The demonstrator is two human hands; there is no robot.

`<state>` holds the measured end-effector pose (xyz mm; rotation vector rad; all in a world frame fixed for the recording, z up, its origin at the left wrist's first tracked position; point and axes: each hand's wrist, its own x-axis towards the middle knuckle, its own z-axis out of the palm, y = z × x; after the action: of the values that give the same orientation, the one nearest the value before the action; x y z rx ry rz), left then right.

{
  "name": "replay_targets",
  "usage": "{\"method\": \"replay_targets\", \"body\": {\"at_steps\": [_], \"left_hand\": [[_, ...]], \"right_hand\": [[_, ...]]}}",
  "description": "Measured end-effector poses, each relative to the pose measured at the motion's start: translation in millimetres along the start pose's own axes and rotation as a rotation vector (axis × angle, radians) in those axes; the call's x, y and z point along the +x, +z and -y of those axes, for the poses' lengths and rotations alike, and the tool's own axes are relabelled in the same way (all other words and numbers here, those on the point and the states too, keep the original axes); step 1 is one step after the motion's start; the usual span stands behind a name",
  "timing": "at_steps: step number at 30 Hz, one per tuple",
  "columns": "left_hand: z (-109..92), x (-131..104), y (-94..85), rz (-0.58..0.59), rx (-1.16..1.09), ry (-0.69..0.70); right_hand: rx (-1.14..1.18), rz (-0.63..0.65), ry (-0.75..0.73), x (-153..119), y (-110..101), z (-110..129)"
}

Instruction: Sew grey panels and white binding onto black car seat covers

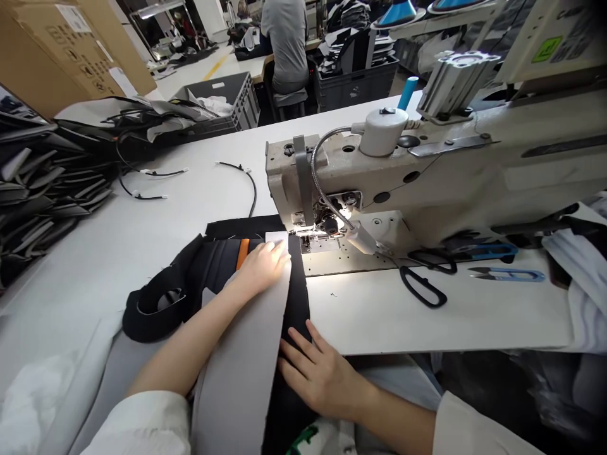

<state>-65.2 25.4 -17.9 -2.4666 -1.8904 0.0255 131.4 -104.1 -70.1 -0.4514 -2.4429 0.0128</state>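
Bench (142,234): white, carrying the sewing machine (427,164).
Cloth: grey strip (246,354) lies over black fabric (296,297), its front end at the needle.
Left hand (260,265): fingers flat and open, pressing the strip's end.
Right hand (317,373): fingers spread, gripping nothing, resting on the black edge.
Advice: probably keep both edges aligned, feeding evenly.
Scissors (424,278): lying right, untouched.

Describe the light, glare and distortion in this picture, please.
Head view: the machine lamp throws strong glare on the needle plate and bleaches the left hand's fingertips; the right hand lies in softer light; the table edge bends from wide-lens distortion; the far person looks slightly soft.
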Motion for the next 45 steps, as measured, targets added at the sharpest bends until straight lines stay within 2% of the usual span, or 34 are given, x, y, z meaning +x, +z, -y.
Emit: {"method": "replay_targets", "body": {"at_steps": [3,7,11,17,26,33,45], "left_hand": [[-13,-9,-0.2,0.021,-0.028,0.042],[-27,-8,-2.4,0.034,-0.06,0.009],[-38,-8,-6.4,0.035,-0.073,-0.021],[-51,-11,-6.2,0.092,-0.013,0.012],[-54,-7,-4.5,0.055,-0.113,-0.029],[-58,-13,-1.5,0.08,-0.051,-0.031],[-60,-7,-1.7,0.081,-0.01,-0.052]], "right_hand": [[0.012,-0.025,-0.014,0,0,-3],[0.033,-0.043,0.006,-1,0,-3],[0.05,-0.063,0.032,-4,-2,6],[0.094,-0.052,0.06,-8,-6,19],[0.186,-0.014,0.076,-18,-3,22],[0.205,-0.055,0.048,-17,-7,24],[0.184,-0.025,0.049,-21,-5,22]]}}
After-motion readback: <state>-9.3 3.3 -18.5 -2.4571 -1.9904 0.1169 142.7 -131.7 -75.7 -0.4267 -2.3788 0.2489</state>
